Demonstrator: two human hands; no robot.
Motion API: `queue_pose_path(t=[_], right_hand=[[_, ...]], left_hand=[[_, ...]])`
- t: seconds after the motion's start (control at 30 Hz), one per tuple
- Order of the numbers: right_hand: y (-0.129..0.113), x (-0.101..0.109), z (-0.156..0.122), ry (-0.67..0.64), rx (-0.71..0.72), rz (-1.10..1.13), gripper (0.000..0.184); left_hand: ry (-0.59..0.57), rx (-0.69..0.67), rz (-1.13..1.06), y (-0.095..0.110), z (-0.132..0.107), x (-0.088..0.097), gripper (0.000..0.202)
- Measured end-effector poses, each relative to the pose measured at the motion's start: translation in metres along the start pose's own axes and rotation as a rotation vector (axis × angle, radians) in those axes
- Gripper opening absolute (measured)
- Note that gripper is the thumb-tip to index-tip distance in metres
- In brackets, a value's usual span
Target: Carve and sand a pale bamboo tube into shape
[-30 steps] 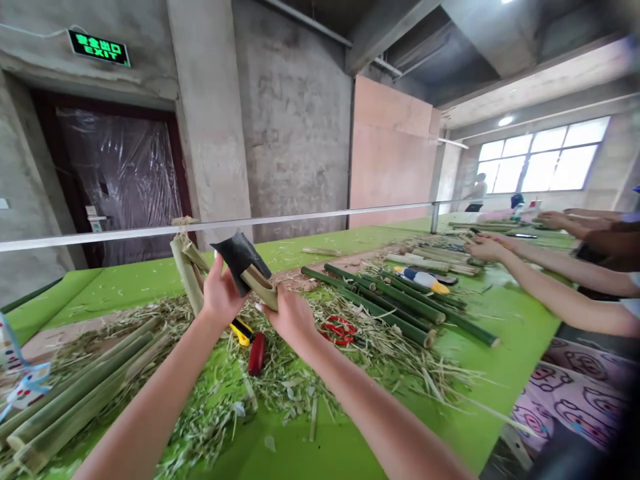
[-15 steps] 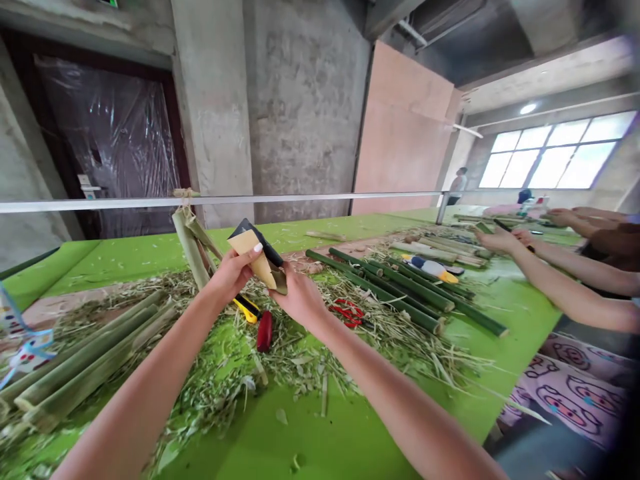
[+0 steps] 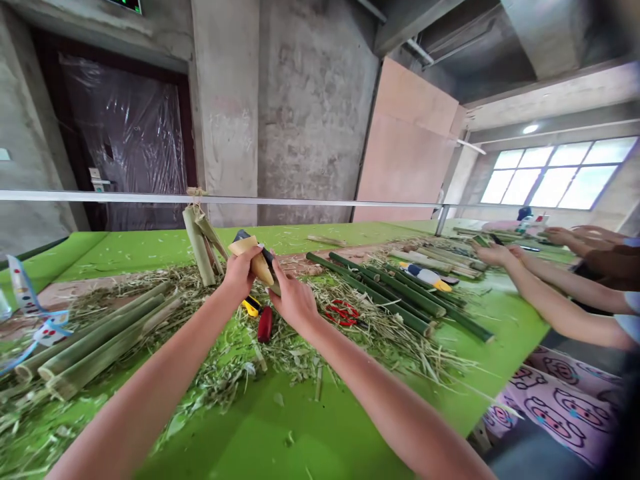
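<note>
My left hand [image 3: 239,273] is closed on a sheet of sandpaper [image 3: 261,268], tan on one face and black on the other, bent over on itself. Close beside it, my right hand [image 3: 296,301] grips a short piece of bamboo [image 3: 275,287], mostly covered by the fingers and the sandpaper. Both hands meet above the green table. Just below them lie a dark red object [image 3: 265,325] and a yellow-and-black tool [image 3: 251,306]. Red-handled scissors [image 3: 343,312] rest on the shavings to the right.
Cut bamboo tubes [image 3: 107,333] lie at left, and dark green bamboo stalks [image 3: 380,287] at right. A tied bamboo frame [image 3: 199,247] stands behind my hands. Shavings cover much of the green table [image 3: 240,433]. At right, a co-worker's hands [image 3: 495,255] hold something; a white bar crosses behind.
The view has tilted slightly, shifting the scene. My hands have turned a little, and less of the sandpaper's black face shows. Both hands keep their hold.
</note>
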State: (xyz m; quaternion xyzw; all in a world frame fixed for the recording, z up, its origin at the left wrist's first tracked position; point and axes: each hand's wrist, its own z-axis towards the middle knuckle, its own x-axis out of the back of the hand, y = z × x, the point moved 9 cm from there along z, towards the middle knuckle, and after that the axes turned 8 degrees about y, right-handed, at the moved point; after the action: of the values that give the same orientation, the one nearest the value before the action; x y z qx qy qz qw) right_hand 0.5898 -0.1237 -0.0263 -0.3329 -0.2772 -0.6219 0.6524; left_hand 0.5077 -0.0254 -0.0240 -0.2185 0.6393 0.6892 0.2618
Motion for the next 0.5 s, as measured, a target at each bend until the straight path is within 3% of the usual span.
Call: queue_pose_path(t=[0.13,0.33,0.5], right_hand=[[-0.002,0.003,-0.003,0.016,0.030,-0.040,0.067],[-0.010,0.001,-0.004,-0.025,0.119,-0.129,0.061],[-0.010,0.001,-0.002,-0.063,0.166,-0.142,0.062]], left_hand=[[-0.022,-0.011,0.034,0.005,-0.010,-0.008,0.032],[0.049,0.063,0.013,0.005,-0.003,0.003,0.027],[0.040,0.113,-0.009,0.007,-0.007,0.001,0.019]])
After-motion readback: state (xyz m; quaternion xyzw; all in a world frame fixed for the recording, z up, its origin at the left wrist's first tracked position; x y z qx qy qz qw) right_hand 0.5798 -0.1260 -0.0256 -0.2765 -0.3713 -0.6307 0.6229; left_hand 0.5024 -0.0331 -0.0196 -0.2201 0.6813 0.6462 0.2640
